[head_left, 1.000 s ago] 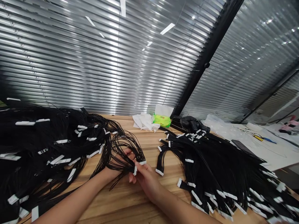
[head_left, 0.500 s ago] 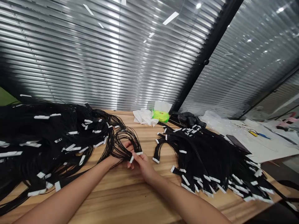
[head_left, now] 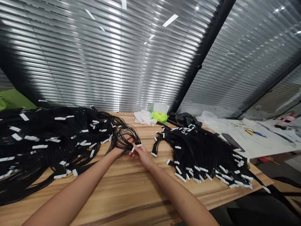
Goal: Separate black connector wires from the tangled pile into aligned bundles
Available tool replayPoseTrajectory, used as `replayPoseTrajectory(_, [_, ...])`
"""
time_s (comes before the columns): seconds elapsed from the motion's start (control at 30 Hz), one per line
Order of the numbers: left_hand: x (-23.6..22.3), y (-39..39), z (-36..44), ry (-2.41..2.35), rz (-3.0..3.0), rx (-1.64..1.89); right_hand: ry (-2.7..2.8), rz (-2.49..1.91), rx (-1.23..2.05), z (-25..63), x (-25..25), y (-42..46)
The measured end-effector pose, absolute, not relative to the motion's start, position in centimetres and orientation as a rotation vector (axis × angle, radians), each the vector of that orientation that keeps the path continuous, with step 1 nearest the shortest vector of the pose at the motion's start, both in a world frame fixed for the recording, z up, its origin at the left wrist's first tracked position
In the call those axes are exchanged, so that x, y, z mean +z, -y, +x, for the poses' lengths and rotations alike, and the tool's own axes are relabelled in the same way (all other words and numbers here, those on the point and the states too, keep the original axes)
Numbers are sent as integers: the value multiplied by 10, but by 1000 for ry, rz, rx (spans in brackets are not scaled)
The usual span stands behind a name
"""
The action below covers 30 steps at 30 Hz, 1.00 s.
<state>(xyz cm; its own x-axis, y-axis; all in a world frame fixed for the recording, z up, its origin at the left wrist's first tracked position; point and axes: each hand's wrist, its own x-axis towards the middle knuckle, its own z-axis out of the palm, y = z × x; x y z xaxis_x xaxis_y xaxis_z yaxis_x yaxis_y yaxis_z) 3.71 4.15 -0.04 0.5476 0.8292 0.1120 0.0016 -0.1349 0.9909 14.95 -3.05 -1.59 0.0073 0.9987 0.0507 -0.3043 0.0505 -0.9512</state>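
Note:
Between my hands is a looped black wire harness (head_left: 134, 134) with white connectors at its ends. My left hand (head_left: 128, 145) is closed round the wires close to one white connector (head_left: 133, 149), its fingers partly hidden behind the strands. With thumb and fingers my right hand (head_left: 142, 154) pinches at the connectors, the other white one (head_left: 139, 145) lying just above its fingertips. To the left lies a big tangled pile of black wire harnesses (head_left: 77, 135), touching the held loop. A second, flatter pile of wire harnesses (head_left: 199, 150) lies to the right, apart from my hands.
At the back of the wooden table (head_left: 122, 194) stand a green tissue pack (head_left: 159, 116) and crumpled white tissues (head_left: 144, 118). Behind the right pile sits a black bundled thing (head_left: 188, 120). Further right are a dark flat phone-like object (head_left: 232, 142), clear plastic and a yellow-and-blue tool (head_left: 255, 133).
The camera view has shifted slightly, showing more of the green thing at left and of the table's right edge. My hands keep hold of the same wire harness, with little visible movement.

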Motion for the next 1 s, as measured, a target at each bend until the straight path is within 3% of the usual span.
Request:
replayPoseTrajectory(0.47, [6, -2, -9, -1071, 1912, 1115, 908, -970, 1129, 137, -10, 22])
replayPoseTrajectory(0.7, [15, -4, -17, -1122, 2498, 1239, 955, -985, 1114, 145, -11, 23])
replayPoseTrajectory(1.0, [10, -11, -14, -1188, 2486, 1130, 958, -986, 1067, 150, -16, 16])
